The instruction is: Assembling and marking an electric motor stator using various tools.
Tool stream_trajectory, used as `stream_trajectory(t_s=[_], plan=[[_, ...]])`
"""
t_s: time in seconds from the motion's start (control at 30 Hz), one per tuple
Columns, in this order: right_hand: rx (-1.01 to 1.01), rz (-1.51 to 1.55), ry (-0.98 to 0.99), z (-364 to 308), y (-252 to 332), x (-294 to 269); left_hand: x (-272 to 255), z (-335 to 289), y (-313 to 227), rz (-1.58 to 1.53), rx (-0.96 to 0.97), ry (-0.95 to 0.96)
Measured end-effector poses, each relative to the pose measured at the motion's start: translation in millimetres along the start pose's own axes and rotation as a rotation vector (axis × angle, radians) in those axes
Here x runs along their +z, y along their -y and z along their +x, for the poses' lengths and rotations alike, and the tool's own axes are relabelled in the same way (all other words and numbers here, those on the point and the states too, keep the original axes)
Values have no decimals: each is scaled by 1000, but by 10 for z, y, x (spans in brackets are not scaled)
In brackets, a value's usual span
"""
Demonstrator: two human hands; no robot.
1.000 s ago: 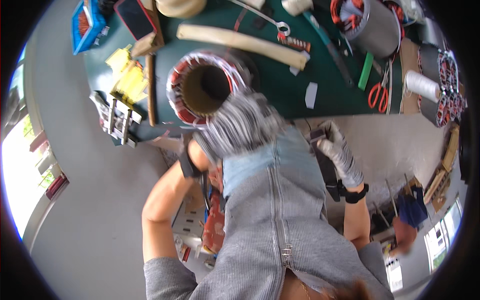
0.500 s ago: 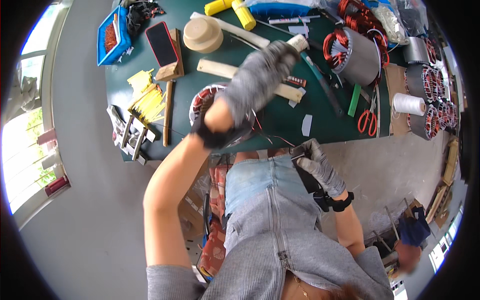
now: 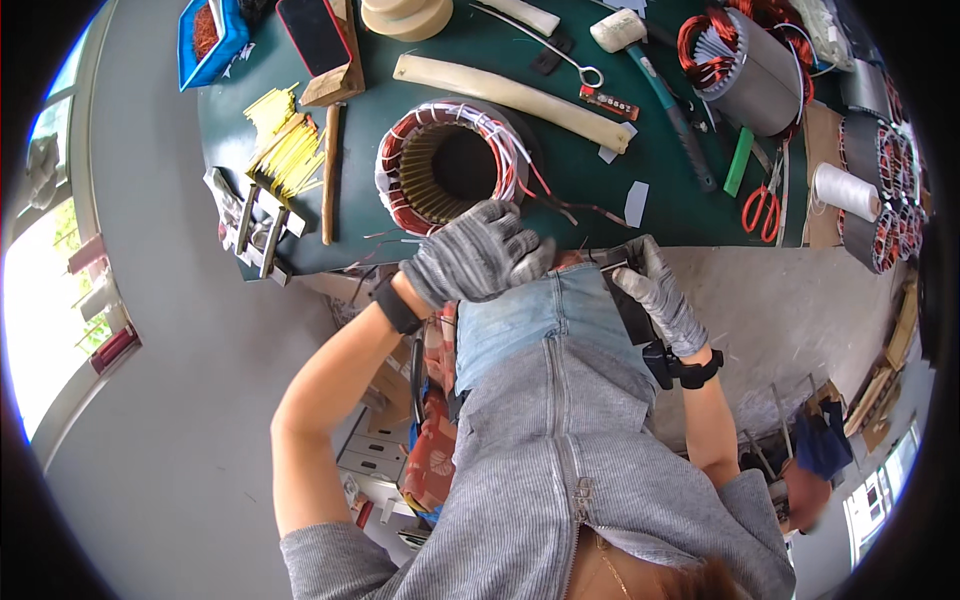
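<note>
A stator with red windings, white lacing and a hollow slotted core (image 3: 402,200) stands near the table's front edge, its loose wire leads trailing right and left. My left hand (image 3: 470,255), in a grey knit glove, is at the near side of this stator. Its fingers are loosely bent and apart, and nothing shows in them. At the table edge to the right, my gloved right hand (image 3: 662,300) is closed, thumb against fingers. A small dark thing shows at its fingertips, too unclear to name. Beyond the stator lies a long pale flat strip (image 3: 510,100).
A mallet (image 3: 665,105), green strip (image 3: 738,162), red-handled scissors (image 3: 762,212) and thread spool (image 3: 845,190) lie to the right, below another stator (image 3: 765,80). Yellow slips (image 3: 285,140), a wooden stick (image 3: 330,180) and a phone (image 3: 318,35) are left.
My left hand has drawn back from above the mallet's head to the near side of the stator, uncovering the strip and a hooked metal rod. My right hand stays at the table edge.
</note>
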State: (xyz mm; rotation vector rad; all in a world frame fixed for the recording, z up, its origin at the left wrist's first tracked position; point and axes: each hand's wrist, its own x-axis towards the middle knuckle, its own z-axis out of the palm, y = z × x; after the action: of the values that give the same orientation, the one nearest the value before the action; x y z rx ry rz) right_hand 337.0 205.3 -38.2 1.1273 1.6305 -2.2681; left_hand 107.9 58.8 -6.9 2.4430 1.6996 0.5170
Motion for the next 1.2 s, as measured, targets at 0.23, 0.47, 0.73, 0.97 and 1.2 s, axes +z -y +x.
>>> stream_trajectory(t_s=[0.23, 0.47, 0.73, 0.97, 1.2], plan=[[-79, -75, 5, 231, 401, 167, 29, 336, -70, -64, -287, -120], [-43, -115, 30, 51, 132, 182, -57, 228, -239, -101, -159, 119], [-107, -389, 83, -119, 538, 329, -62, 146, -26, -65, -124, 217], [-166, -313, 165, 165, 550, 477, -25, 59, 44, -292, -175, 91], [-198, -402, 48, -127, 431, 417, 59, -20, 57, -349, -236, 134]])
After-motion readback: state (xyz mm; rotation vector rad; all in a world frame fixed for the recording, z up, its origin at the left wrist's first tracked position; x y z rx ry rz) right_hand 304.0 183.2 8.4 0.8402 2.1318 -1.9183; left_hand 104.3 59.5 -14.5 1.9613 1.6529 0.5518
